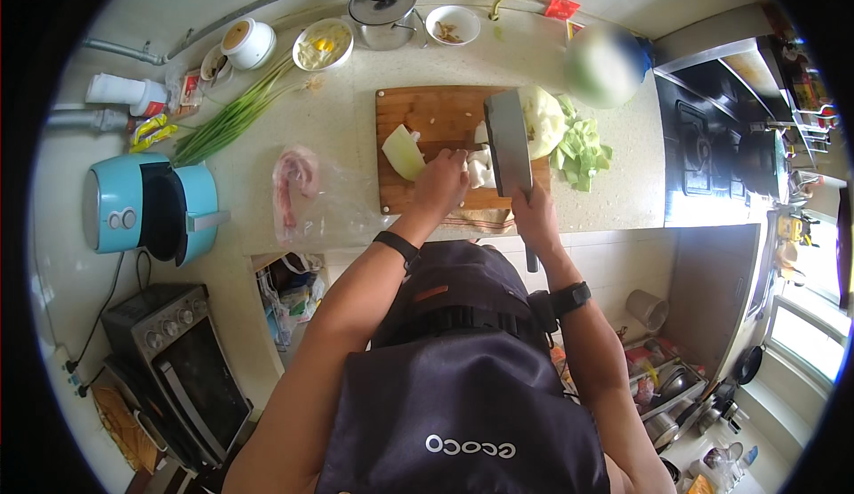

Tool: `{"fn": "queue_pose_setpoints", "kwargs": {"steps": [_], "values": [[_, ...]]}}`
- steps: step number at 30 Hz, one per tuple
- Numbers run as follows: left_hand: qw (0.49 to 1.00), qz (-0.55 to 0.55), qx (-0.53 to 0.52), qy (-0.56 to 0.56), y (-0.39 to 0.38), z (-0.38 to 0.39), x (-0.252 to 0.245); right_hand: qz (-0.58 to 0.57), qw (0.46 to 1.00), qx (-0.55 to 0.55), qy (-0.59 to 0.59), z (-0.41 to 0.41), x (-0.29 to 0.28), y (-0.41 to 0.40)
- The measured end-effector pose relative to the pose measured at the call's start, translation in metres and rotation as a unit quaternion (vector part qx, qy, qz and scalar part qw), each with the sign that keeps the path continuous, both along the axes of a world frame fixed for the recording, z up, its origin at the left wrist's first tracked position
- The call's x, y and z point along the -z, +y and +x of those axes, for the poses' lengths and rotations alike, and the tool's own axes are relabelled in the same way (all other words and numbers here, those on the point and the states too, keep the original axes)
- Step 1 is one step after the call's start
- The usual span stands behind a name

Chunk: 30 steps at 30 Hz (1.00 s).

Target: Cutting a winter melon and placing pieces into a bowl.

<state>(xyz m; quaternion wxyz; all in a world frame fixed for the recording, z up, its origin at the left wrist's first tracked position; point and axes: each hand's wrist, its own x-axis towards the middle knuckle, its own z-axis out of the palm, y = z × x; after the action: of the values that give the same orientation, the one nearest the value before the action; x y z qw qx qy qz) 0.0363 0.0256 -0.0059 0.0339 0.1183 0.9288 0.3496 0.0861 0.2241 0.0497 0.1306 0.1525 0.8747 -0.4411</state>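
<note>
My right hand (536, 217) grips the dark handle of a wide cleaver (510, 144), whose blade stands over the right part of a wooden cutting board (437, 104). Curled fingers of my left hand (442, 179) rest against white vegetable pieces (480, 168) just left of the blade. To the left of that hand, a pale green vegetable wedge (403, 152) lies on the board. Right of the cleaver sits a large pale vegetable chunk (544, 122), partly covered by the blade. Light green leaf pieces (584, 147) are heaped past the board's right edge.
Raw meat (295, 180) lies on plastic at left, below scallions (233, 117). A bowl with egg (323, 44), a lidded pot (383, 2) and a small bowl (453, 26) stand behind. A blue air fryer (113, 204) is far left, a gas stove (697, 140) right.
</note>
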Motion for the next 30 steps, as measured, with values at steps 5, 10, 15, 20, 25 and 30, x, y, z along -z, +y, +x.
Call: {"fn": "queue_pose_setpoints", "kwargs": {"steps": [5,10,15,20,25,30], "values": [[1.000,0.011,0.011,-0.024,0.001,-0.011,-0.002,-0.020,1.000,0.006,-0.002,0.003,-0.006,0.005],[0.996,0.086,0.013,-0.002,-0.001,-0.020,0.019,-0.051,0.999,0.015,0.007,0.006,0.005,0.018],[0.965,0.169,-0.048,-0.193,-0.001,-0.030,0.008,-0.072,0.997,0.023,0.004,0.011,-0.004,0.037],[0.902,0.295,-0.091,-0.301,-0.011,-0.038,0.009,-0.120,0.991,0.051,0.018,0.012,-0.014,0.055],[0.904,0.288,-0.081,-0.305,-0.008,-0.037,0.005,-0.150,0.986,0.073,0.027,0.013,-0.014,0.069],[0.946,0.196,-0.033,-0.257,-0.001,-0.043,-0.004,-0.099,0.989,0.101,0.050,0.019,-0.017,0.089]]}}
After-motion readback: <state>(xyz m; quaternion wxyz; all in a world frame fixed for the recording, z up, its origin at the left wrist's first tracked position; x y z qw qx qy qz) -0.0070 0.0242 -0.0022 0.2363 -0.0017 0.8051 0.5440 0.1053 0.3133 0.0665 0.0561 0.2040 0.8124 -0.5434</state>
